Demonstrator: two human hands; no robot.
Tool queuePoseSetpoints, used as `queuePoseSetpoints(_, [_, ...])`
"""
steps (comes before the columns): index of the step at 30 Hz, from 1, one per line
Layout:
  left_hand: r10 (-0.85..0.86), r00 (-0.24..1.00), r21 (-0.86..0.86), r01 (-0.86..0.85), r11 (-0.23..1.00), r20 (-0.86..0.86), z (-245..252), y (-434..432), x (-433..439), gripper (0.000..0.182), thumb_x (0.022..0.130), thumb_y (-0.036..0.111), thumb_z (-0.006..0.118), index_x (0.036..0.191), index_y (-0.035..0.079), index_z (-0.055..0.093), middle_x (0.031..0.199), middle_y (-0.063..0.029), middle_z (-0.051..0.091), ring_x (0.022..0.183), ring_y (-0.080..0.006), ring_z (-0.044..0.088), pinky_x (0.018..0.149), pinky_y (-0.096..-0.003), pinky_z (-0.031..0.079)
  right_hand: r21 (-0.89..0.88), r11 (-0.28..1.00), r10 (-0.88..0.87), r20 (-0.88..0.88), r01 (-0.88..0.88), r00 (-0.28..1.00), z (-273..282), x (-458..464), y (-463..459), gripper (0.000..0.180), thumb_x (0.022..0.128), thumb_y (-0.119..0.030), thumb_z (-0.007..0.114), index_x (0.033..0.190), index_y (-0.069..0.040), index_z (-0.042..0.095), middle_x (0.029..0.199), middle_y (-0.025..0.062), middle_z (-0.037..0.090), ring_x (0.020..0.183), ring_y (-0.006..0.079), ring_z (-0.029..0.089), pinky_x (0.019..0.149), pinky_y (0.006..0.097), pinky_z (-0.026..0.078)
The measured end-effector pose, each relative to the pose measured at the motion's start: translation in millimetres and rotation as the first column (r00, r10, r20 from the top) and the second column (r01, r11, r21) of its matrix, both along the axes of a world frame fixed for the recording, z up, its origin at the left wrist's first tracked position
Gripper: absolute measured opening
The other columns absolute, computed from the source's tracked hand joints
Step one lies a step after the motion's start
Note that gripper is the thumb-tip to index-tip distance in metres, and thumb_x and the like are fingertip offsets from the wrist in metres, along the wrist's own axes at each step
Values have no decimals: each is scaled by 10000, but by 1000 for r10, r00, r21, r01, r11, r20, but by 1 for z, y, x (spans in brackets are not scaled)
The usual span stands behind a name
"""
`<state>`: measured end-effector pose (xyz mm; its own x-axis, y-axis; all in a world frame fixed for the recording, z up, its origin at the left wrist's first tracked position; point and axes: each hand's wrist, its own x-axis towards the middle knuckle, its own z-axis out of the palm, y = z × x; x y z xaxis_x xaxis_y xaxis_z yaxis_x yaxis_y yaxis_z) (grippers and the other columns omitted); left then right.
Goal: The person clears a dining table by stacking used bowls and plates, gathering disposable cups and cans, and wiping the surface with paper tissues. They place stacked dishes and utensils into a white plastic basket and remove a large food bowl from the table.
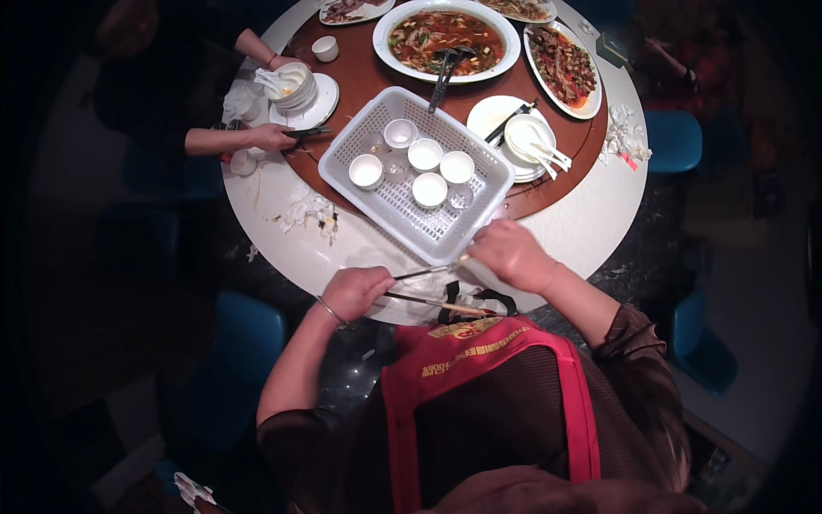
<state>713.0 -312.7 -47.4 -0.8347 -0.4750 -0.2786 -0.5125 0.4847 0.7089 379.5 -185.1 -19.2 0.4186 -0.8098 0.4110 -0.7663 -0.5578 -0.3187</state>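
Observation:
My left hand (358,292) grips two thin dark chopsticks (420,300) with tan ends, spread apart over the table's near edge. My right hand (510,254) is curled at the tan end of the upper chopstick; blur hides its fingertips. Just beyond both hands a grey perforated plastic basket (417,244) sits tilted across the view, partly over the brown turntable. In it stand several white cups (424,155) and several clear small glasses (460,196). My right hand is close to the basket's near right corner.
Another person's hands (273,137) hold dark chopsticks beside stacked bowls (295,90) on the left. A large soup bowl (446,77) with black ladles, an oval dish of food (565,70) and bowls with spoons (530,138) surround the basket. Crumpled tissues (311,209) litter the white table rim (270,238).

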Motion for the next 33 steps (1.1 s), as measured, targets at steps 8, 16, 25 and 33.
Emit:
queuePoseSetpoints(8, [408, 910, 45, -405, 913, -81, -3, 12, -8, 224, 1050, 246, 589, 976, 40, 640, 770, -127, 697, 678, -279, 686, 640, -388, 523, 437, 610, -784, 214, 660, 583, -45, -88, -43, 323, 1030, -295, 566, 1098, -37, 748, 1022, 225, 696, 930, 393, 686, 819, 464, 535])
queuePoseSetpoints(16, [557, 812, 210, -522, 826, -175, -4, 23, -31, 128, 1008, 127, 657, 971, 4, 653, 710, -23, 567, 600, -85, 540, 552, -266, 466, 380, 509, -860, 191, 772, 473, -50, -178, -80, 253, 962, -153, 589, 1143, -57, 739, 1047, 168, 729, 904, 298, 710, 823, 405, 558])
queuePoseSetpoints(25, [604, 796, 312, -566, 764, -34, -40, 28, -27, 132, 969, 138, 695, 992, 9, 679, 735, -69, 611, 677, -136, 574, 639, -306, 478, 778, 480, -877, 446, 406, 182, -65, -257, -94, 228, 988, -140, 618, 1131, 17, 699, 823, 59, 701, 607, 123, 605, 577, 273, 487])
queuePoseSetpoints(33, [446, 864, -150, -485, 861, -233, -3, 23, -85, 149, 922, 166, 734, 969, 36, 678, 880, -140, 672, 784, -342, 661, 681, -398, 521, 546, 701, -696, 381, 459, 609, -9, -206, -98, 403, 1021, -307, 626, 1321, -41, 663, 1205, 134, 730, 1097, 233, 685, 980, 357, 524])
